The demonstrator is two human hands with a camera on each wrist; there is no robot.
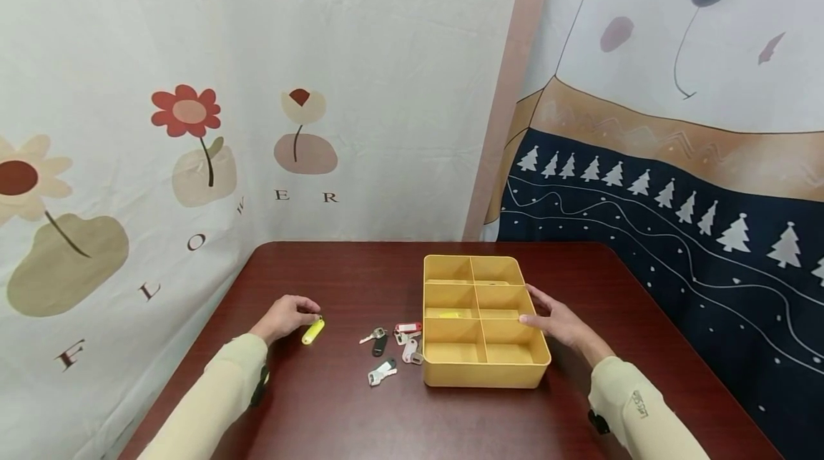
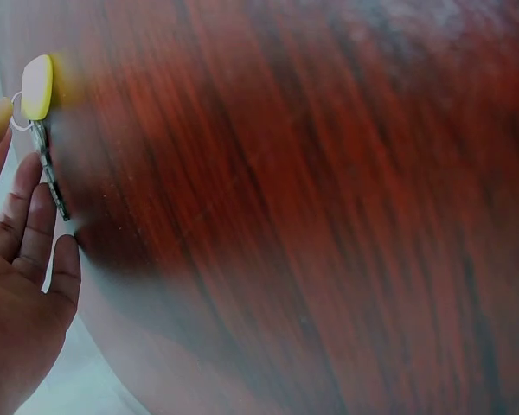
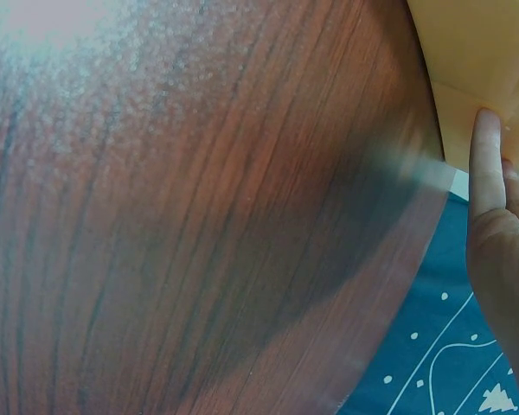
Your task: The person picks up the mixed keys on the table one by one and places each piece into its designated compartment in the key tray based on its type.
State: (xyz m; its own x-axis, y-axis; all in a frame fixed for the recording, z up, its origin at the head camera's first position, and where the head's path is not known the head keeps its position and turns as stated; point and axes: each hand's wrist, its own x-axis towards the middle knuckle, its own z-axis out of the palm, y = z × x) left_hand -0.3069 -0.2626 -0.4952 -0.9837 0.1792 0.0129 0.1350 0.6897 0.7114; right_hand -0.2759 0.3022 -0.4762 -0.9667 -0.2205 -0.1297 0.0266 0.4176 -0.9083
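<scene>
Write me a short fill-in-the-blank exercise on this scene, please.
1. The left hand holds a key whose tag is ____.
2. The right hand touches a box with ____ compartments.
3. In the head view, several keys lie on the table to the ____ of the box.

Missing words: yellow; six; left.

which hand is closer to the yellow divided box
Right. The right hand touches the box on its right side; the left hand is apart, off to the box's left.

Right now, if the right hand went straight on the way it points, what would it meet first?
The yellow box; the right hand appears to touch its right side.
</scene>
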